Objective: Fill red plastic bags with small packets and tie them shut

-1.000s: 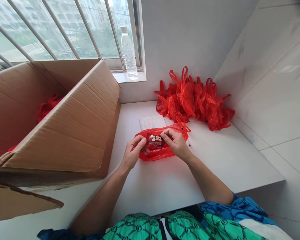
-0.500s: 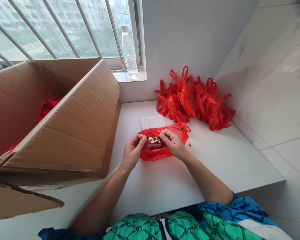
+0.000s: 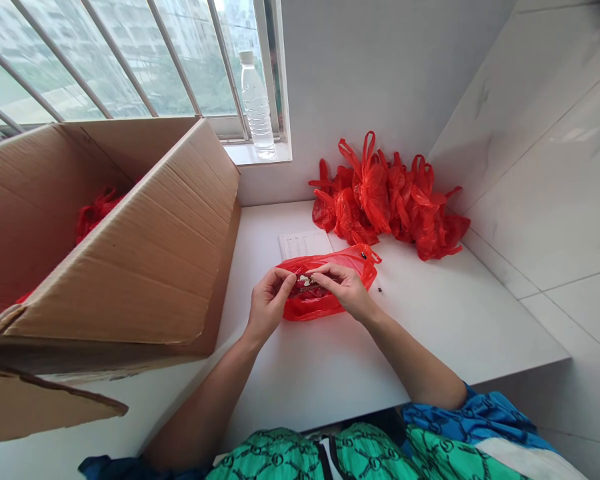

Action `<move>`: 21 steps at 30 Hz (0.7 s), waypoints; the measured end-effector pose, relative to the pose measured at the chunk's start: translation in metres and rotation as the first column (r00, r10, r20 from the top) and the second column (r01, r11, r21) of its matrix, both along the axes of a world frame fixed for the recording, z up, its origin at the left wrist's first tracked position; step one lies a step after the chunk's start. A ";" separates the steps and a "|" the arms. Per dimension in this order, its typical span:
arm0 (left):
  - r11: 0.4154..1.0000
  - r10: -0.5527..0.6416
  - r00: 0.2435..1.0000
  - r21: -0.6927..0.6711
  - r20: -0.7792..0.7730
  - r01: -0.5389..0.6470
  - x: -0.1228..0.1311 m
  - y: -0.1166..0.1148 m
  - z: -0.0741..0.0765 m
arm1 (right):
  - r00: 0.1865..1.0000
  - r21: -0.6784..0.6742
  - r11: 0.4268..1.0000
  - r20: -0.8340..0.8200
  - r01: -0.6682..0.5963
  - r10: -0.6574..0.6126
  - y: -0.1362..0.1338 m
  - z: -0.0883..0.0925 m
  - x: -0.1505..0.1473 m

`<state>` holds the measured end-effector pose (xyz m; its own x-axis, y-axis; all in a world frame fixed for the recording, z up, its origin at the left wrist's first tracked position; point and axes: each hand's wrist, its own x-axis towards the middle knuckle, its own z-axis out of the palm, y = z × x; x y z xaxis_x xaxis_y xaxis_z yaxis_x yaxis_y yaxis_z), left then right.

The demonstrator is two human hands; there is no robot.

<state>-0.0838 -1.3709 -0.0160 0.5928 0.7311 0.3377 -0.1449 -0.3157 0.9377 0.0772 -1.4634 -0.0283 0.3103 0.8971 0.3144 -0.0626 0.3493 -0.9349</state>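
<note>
Change: the hands have drawn closer, and the right fingers point(image 3: 325, 271) now cover most of the packet that showed clearly earlier.
Left hand point(image 3: 267, 307): fingers curled and nearly closed, pinching the left end of the dark red printed packet point(image 3: 304, 285).
Right hand point(image 3: 345, 290): thumb and fingers pinched on the packet's right end.
Packet: between the hands, on the red plastic bag point(image 3: 313, 305); whether it is inside, I cannot tell.
Near the bag: a printed sheet of paper point(image 3: 303, 245) at the far edge, a small black item point(image 3: 380, 290) to the right.
White countertop point(image 3: 305, 380): open on the near and right sides.
Cardboard box point(image 3: 130, 280), left: holds a red bag point(image 3: 97, 217).
Far right: a pile of red bags point(image 3: 390, 200).
</note>
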 end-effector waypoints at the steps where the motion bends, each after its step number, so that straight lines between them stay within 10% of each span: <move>1: 1.000 0.001 1.000 0.009 0.003 -0.001 0.000 0.000 0.000 | 1.000 -0.002 1.000 -0.009 0.010 -0.010 0.000 0.000 0.000; 11: 0.997 -0.004 1.000 -0.071 0.017 0.005 0.003 -0.002 -0.003 | 0.963 -0.051 0.996 -0.263 -0.079 0.062 0.006 -0.007 -0.002; 21: 0.976 -0.010 0.998 -0.218 0.063 0.024 0.004 -0.001 -0.003 | 0.994 -0.039 0.999 -0.110 -0.034 0.029 -0.001 0.002 -0.005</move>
<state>-0.0801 -1.3723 -0.0195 0.5890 0.7812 0.2068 -0.2081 -0.1007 0.9729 0.0717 -1.4639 -0.0262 0.3123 0.9182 0.2435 -0.1756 0.3077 -0.9351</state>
